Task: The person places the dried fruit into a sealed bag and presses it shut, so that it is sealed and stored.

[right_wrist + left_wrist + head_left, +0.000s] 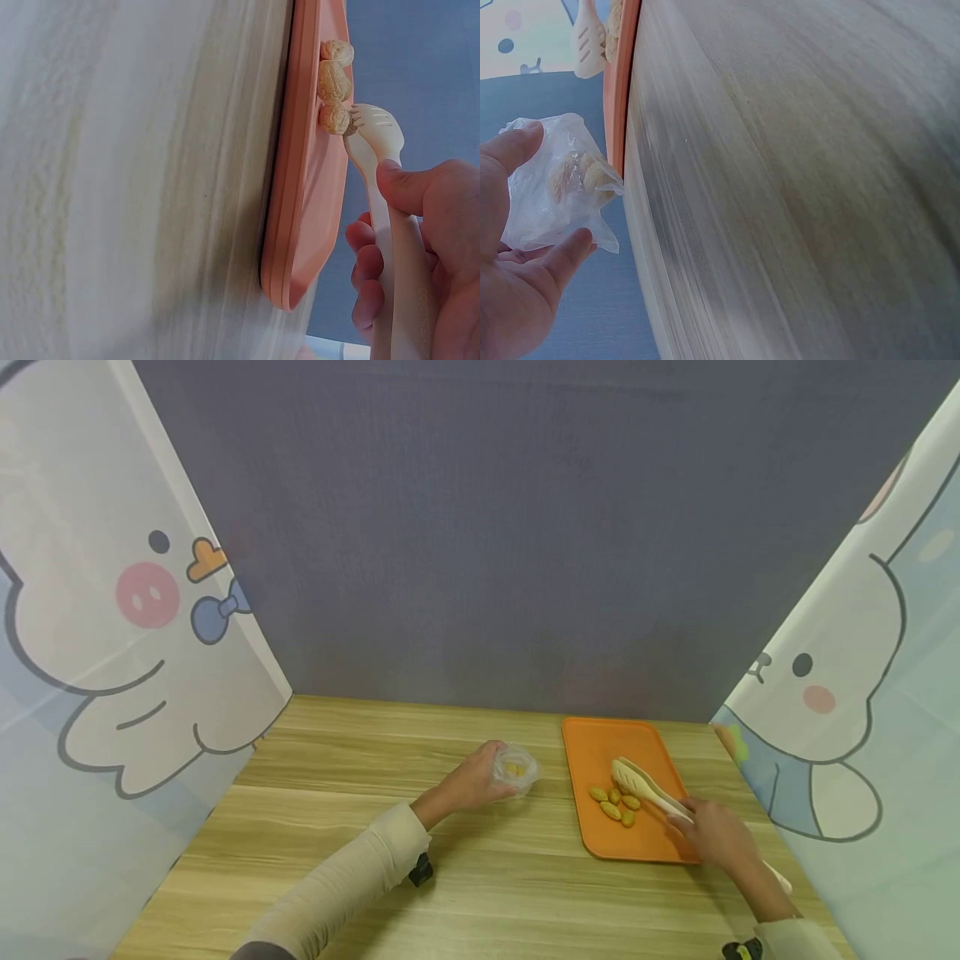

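Observation:
My left hand (474,779) grips a clear plastic bag (522,787) by its side, thumb and fingers spread around it. The bag's mouth faces up, and a few tan peanuts in their shells (592,176) show through the plastic. My right hand (720,833) holds pale cream tongs (660,797) with slotted tips, thumb on one arm and fingers curled round the other. The tips (379,124) are at the nearest of several unshelled peanuts (611,810) on the orange tray (600,743). Whether the tips pinch a peanut I cannot tell.
The tray lies on the right of a wood-grain table (337,752), with the bag to its left. A dark grey panel (480,543) stands along the back edge. Cartoon-printed panels (75,610) rise at both sides.

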The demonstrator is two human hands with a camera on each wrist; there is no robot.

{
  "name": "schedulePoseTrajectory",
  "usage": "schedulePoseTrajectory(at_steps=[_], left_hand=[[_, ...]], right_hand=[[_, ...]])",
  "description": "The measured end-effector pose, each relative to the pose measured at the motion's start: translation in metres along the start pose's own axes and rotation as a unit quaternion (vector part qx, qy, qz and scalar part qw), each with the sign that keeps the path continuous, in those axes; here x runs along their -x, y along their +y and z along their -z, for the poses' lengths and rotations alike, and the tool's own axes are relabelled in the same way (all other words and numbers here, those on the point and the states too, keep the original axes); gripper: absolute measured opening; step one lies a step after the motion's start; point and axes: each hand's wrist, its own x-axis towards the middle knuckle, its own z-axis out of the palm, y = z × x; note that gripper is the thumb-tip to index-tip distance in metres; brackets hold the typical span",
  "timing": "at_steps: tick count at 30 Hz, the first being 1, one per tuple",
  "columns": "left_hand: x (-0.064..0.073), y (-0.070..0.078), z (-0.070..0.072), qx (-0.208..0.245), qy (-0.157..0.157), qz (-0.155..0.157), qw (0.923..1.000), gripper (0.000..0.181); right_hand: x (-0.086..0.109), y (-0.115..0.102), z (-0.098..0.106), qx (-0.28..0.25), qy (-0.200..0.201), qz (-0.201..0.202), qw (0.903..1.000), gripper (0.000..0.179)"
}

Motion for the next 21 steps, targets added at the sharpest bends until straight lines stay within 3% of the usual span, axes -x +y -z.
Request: schedulePoseTrajectory(at_steps=[21], left_hand=[[-0.0005, 0.0002, -0.0015, 0.013, -0.008, -0.002, 0.9999, 0.076]], right_hand=[[-0.0041, -0.0085, 0.0053, 0.003, 0.014, 0.0, 0.9999, 0.043]])
